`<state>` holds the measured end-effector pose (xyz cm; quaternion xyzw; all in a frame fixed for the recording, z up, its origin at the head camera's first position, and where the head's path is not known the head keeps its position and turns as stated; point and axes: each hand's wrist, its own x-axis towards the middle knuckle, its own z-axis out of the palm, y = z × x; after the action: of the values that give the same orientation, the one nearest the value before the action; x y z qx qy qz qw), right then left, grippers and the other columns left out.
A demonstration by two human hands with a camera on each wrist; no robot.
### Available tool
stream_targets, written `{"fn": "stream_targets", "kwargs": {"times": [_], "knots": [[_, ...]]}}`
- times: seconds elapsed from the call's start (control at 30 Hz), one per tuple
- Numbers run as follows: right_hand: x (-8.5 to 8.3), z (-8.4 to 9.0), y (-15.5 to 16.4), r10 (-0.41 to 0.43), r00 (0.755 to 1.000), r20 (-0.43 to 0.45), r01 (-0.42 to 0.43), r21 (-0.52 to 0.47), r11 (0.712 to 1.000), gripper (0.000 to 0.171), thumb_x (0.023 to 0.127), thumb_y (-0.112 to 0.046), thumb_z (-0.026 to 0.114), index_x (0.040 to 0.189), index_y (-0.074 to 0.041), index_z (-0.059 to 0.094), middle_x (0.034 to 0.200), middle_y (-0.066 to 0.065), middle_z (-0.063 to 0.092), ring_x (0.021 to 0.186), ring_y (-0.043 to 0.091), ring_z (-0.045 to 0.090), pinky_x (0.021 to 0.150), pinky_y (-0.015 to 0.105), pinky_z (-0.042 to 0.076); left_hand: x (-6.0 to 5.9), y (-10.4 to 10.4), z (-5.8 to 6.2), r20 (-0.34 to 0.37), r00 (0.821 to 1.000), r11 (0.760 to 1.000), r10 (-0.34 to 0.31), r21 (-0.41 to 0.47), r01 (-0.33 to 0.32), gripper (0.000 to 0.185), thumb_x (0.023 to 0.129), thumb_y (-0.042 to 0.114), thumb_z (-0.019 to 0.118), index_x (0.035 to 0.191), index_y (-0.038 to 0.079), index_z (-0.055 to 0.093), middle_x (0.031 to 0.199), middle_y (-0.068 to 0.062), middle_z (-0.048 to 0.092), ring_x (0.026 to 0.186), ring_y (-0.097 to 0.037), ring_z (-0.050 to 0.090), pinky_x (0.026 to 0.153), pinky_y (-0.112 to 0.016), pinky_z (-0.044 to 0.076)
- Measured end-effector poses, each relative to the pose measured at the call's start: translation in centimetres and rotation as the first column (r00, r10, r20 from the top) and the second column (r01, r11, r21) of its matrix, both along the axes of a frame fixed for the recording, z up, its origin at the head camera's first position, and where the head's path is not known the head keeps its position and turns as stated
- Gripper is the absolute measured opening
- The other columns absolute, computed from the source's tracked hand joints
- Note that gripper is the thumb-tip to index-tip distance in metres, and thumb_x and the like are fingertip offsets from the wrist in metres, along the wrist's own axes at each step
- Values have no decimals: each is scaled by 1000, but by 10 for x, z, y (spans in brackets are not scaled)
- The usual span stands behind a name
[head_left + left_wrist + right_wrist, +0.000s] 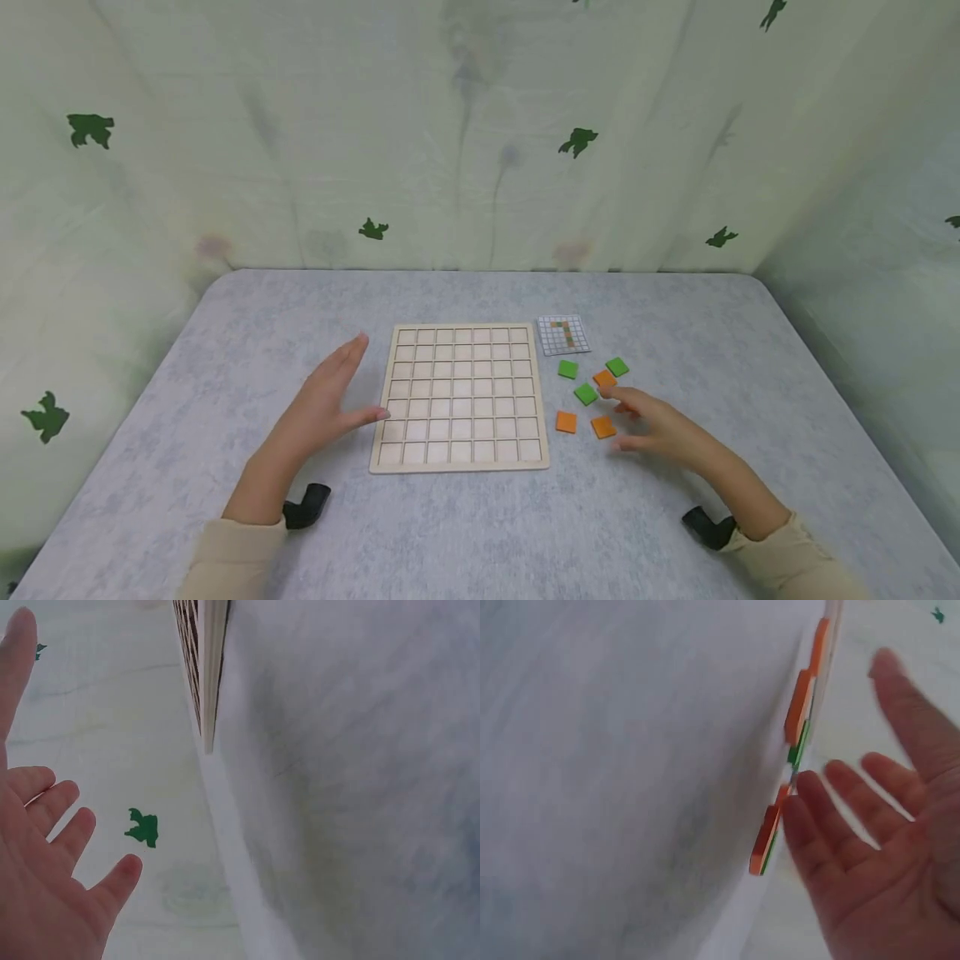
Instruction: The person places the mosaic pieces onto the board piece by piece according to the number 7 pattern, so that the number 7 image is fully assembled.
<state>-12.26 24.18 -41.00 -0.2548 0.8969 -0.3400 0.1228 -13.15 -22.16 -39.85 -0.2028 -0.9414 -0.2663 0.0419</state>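
A square wooden grid board [461, 467] with rows of square cells lies flat on the table. My left hand [318, 408] is at its left edge, fingers spread and thumb tip overlapping the board's rim in the head view; nothing is held. To the right of the board lie flat square tiles: a green tile [567, 369], another green tile [586, 394], an orange tile [566, 422] and several more. My right hand [663, 427] hovers beside them with relaxed fingers, its fingertips by the upper orange tile [603, 378]. In the right wrist view the right palm [889, 892] holds nothing.
A small pattern card [563, 335], printed with a grid and coloured squares, lies by the board's upper right corner. The grey table [480, 533] ends at a pale curtain [420, 125] with green leaf-like patches behind and at the sides.
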Motion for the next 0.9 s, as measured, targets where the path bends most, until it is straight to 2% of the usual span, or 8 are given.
{"fn": "stream_targets", "kwargs": {"times": [0.17, 0.3, 0.43, 0.53, 0.6, 0.77, 0.9], "knots": [[-1, -10, -1, 36, 999, -34, -34, 36, 999, 58, 76, -24, 72, 124, 0, 50, 116, 8, 54, 104, 25, 52, 86, 39, 42, -1, 4, -12, 145, 989, 994, -16, 106, 0, 99, 73, 43, 71, 145, 7, 14, 146, -14, 18, 132, -33, 15, 102, -51, 18], [-2, -15, -1, 31, 997, -64, -26, 75, 997, 45, 78, -24, 71, 116, -4, 56, 112, 4, 56, 104, 22, 51, 87, 38, 42, -3, 3, -21, 252, 968, 985, -12, 168, -32, 94, 75, 39, 71, 145, 8, 17, 145, -16, 19, 132, -33, 15, 102, -51, 17], [-3, -16, -1, 24, 998, -64, -18, 92, 996, 31, 78, -17, 70, 106, -8, 60, 103, -1, 55, 94, 17, 51, 81, 33, 45, -3, -1, -28, 331, 944, 979, -8, 193, -60, 89, 76, 38, 71, 144, 9, 21, 145, -18, 20, 132, -35, 15, 102, -53, 16], [-4, -15, -2, 25, 998, -51, -20, 96, 995, 25, 78, -15, 70, 102, -10, 60, 96, -4, 53, 86, 13, 50, 75, 28, 45, -4, -4, -33, 349, 937, 979, -24, 199, -49, 86, 77, 38, 69, 144, 9, 23, 144, -18, 21, 131, -36, 15, 102, -53, 16], [-4, -13, -3, 23, 998, -56, -18, 92, 996, 25, 79, -14, 70, 101, -9, 60, 96, -4, 52, 86, 13, 50, 75, 28, 45, -4, -6, -36, 350, 936, 978, -43, 206, -32, 84, 79, 37, 68, 143, 8, 23, 144, -17, 22, 131, -36, 15, 101, -53, 16], [-9, -1, -11, 12, 997, -72, -9, 43, 999, 26, 80, -11, 69, 105, -9, 59, 101, -1, 55, 93, 18, 52, 79, 34, 46, -5, -8, -39, 321, 943, 978, -91, 209, 23, 78, 81, 34, 66, 142, 5, 27, 141, -19, 26, 130, -38, 18, 100, -55, 17], [-19, 15, -26, 20, 992, -124, -23, -18, 1000, 29, 81, -10, 68, 109, -7, 59, 103, 1, 58, 90, 22, 54, 74, 37, 46, -5, -8, -40, 308, 944, 979, -122, 195, 63, 73, 83, 30, 65, 140, 1, 29, 141, -19, 26, 129, -39, 17, 99, -56, 17]]}}
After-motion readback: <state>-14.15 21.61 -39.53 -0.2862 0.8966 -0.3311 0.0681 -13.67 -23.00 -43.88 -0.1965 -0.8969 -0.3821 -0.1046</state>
